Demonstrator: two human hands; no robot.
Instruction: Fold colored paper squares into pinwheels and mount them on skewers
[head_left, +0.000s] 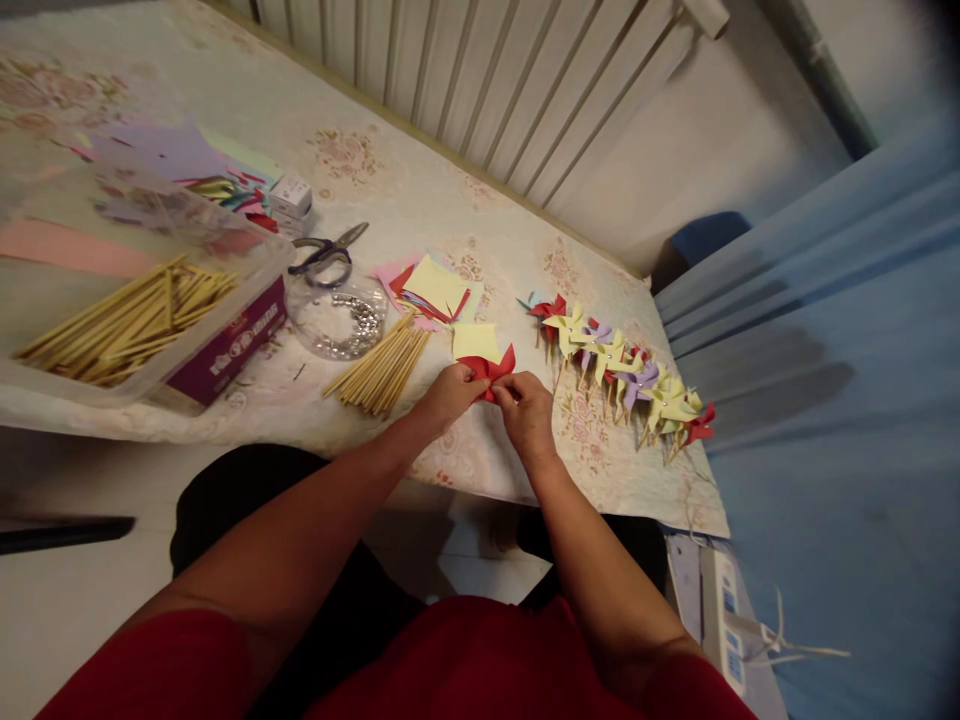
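Left hand [450, 395]: at the centre of the frame, fingers pinched on the left edge of the red paper [489, 372].
Right hand [529, 410]: just right of the left hand, fingertips closed on the lower right edge of the same red paper.
Red paper: folded, with pointed flaps, held between both hands just above the near edge of the bench [420, 200]; touching the lower corner of a yellow paper square [475, 341].
Loose sticks [382, 368]: a bundle lying slantwise on the bench, just left of the left hand.
Paper stack [431, 288]: yellow, red and pink squares fanned out, above the hands and near the bundle's upper end.
Finished pinwheels [622, 375]: a row in yellow, purple and red, running from centre right down toward the bench's right end, each on a stick.
Clear tub [337, 318]: round, with shiny small pieces inside, left of the sticks; too small to tell what they are.
Scissors [330, 252]: lying just above the tub.
Plastic box [135, 320]: at middle left, holding more sticks, with a purple carton beneath its right end.
Coloured sheets [172, 155]: upper left of the frame, partly blurred behind the box.
Red clothing [480, 660]: along the bottom edge.
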